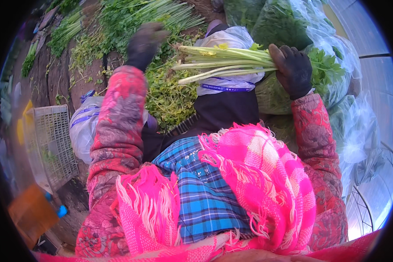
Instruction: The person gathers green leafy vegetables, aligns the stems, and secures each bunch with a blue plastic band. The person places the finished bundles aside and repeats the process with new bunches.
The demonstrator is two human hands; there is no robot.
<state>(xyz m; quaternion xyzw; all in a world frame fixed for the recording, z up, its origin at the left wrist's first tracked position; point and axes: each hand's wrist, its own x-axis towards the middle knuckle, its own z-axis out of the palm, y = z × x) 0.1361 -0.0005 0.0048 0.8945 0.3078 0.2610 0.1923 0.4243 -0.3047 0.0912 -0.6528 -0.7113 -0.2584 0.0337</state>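
My right hand (291, 70), in a dark glove, is closed around a bunch of celery (226, 60) near its leafy end. The pale stalks lie level over my plastic-wrapped knee, roots towards the left, and the green leaves stick out on the far side of the hand. My left hand (145, 42), also in a dark glove and blurred, is raised to the left of the roots, above a heap of cut celery (118, 23); whether its fingers hold anything is unclear. Yellowed leaves and trimmings (170, 98) cover the ground between my legs.
Clear plastic bags filled with greens (281, 29) stand at the upper right, beside plastic sheeting (370, 36). A white plastic crate (55, 144) is at the left, with an orange object (32, 213) below it. More celery bunches (65, 31) lie on the soil at the upper left.
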